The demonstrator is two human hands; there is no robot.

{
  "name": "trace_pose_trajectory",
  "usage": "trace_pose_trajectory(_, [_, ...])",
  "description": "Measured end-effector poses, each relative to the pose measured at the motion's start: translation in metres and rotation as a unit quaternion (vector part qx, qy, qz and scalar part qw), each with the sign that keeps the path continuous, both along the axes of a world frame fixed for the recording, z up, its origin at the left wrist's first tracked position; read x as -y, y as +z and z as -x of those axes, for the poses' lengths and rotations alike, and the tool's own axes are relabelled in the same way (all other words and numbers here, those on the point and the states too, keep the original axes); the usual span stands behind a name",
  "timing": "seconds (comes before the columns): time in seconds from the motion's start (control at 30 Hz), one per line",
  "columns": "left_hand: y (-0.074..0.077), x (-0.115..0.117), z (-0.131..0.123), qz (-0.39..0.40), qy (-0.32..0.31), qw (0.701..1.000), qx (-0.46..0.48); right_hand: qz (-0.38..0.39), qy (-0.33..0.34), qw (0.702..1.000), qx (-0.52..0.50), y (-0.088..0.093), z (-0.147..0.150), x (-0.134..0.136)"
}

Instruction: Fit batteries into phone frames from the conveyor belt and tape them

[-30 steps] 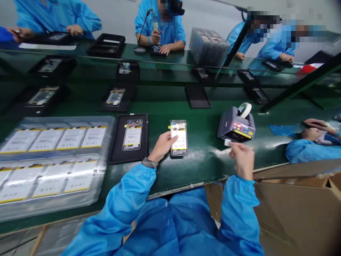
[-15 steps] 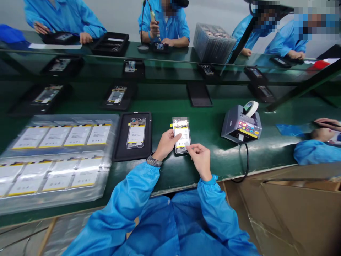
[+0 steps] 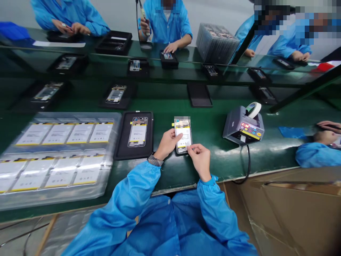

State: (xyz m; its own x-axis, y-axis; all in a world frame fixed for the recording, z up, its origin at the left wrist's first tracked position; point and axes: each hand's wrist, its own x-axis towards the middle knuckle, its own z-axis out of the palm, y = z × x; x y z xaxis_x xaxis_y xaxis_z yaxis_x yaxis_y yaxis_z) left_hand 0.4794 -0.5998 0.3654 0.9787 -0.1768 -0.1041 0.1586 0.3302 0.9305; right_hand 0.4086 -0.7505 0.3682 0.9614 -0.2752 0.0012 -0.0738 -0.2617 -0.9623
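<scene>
An opened phone [image 3: 182, 123] with a white, yellow-edged battery [image 3: 185, 133] in its frame tilts in front of me, near the bench edge. My left hand [image 3: 166, 145] is closed around its left side, with the thumb lying on the battery. At the lower right corner, the fingers of my right hand [image 3: 200, 158] pinch together against the phone; whatever is between them is too small to make out. Just left, a second opened phone [image 3: 138, 132] with a battery lies in a black tray [image 3: 122, 144].
Far left, a clear plastic tray [image 3: 102, 190] holds several batteries. A tape dispenser [image 3: 242, 126] with a cable stands to the right. Beyond are a bare black tray [image 3: 199, 95] and further trays with phones. Co-workers in blue sit across the bench; a co-worker's sleeve [image 3: 317, 154] is at right.
My hands and the phone keep nearly the same pose, while the view shifts slightly. Across the bench, a co-worker's tray with a phone has moved nearer, and that person's tool hand has shifted left.
</scene>
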Motion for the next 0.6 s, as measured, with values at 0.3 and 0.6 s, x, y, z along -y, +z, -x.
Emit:
trace_pose_trajectory(0.3, [0.003, -0.002, -0.002, 0.026, -0.006, 0.999, -0.021, -0.054, 0.022, 0.998, -0.017, -0.001, -0.006, 0.013])
trace_pose_trajectory(0.6, [0.006, -0.003, 0.0, 0.03, -0.016, 0.999, -0.005, -0.155, 0.195, 0.964, -0.088, 0.018, -0.027, 0.005])
